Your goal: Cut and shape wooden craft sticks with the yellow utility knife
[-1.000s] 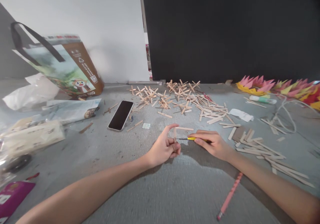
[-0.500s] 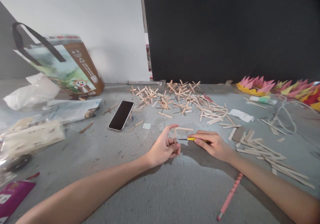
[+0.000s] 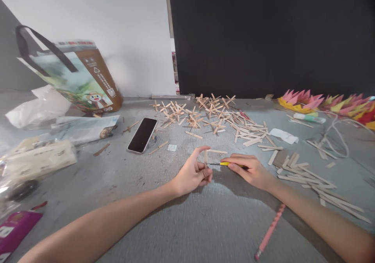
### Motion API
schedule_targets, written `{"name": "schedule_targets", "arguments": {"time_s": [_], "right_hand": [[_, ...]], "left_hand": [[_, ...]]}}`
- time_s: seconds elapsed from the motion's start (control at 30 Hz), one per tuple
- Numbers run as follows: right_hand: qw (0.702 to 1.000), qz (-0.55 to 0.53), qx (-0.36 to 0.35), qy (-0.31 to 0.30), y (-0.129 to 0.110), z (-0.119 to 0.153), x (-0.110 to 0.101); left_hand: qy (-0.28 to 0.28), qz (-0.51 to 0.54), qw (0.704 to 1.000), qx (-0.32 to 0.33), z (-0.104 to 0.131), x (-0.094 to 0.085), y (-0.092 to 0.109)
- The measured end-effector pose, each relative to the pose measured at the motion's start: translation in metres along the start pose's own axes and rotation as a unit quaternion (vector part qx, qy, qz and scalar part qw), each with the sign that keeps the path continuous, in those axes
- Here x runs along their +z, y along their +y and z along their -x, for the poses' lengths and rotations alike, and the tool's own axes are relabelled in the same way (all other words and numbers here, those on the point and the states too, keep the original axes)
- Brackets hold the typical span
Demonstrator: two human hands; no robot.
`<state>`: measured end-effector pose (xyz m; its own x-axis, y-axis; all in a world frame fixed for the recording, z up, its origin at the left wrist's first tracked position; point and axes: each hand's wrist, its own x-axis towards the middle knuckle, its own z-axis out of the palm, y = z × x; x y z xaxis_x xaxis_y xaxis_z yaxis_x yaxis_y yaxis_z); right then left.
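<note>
My left hand (image 3: 194, 171) is closed on a short wooden craft stick (image 3: 205, 157), held upright between the fingers. My right hand (image 3: 251, 170) grips a yellow craft knife (image 3: 225, 163) like a pen. The knife's thin metal tip points left and meets the lower part of the held stick, close to the left fingertips. Just behind the two hands lies another wooden stick (image 3: 218, 151). Its left end is near the top of the held one; I cannot tell whether they touch.
Beyond the hands lie crossed sticks (image 3: 191, 118); loose sticks (image 3: 310, 175) spread at right. A phone (image 3: 142, 135) lies at left, before a carrier bag (image 3: 84, 79). A pink pencil (image 3: 270, 231) rests near my right forearm. Paper crowns (image 3: 301, 101) and a white cable (image 3: 347, 142) are far right.
Hardly anything differs. Both hands hold the same pose with the knife tip at the stick, and the whole view has shifted very slightly.
</note>
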<state>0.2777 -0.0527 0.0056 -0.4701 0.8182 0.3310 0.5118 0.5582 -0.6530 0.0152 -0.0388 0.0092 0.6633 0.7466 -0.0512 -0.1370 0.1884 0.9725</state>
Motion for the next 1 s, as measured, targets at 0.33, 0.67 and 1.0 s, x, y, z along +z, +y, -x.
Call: {"name": "schedule_targets", "arguments": {"time_s": [0.33, 0.67, 1.0], "right_hand": [[1.0, 0.003, 0.004, 0.002, -0.0008, 0.0, 0.0005], [1.0, 0.012, -0.003, 0.003, -0.0012, 0.0007, 0.0001], [0.999, 0.032, -0.029, 0.011, 0.004, 0.0017, 0.006]], "left_hand": [[-0.002, -0.002, 1.0, 0.004, 0.0002, -0.0001, -0.0002], [-0.004, 0.0, 1.0, -0.002, 0.0009, -0.0005, 0.0011], [-0.033, -0.029, 0.999, -0.01, -0.0014, -0.0068, 0.001]]}}
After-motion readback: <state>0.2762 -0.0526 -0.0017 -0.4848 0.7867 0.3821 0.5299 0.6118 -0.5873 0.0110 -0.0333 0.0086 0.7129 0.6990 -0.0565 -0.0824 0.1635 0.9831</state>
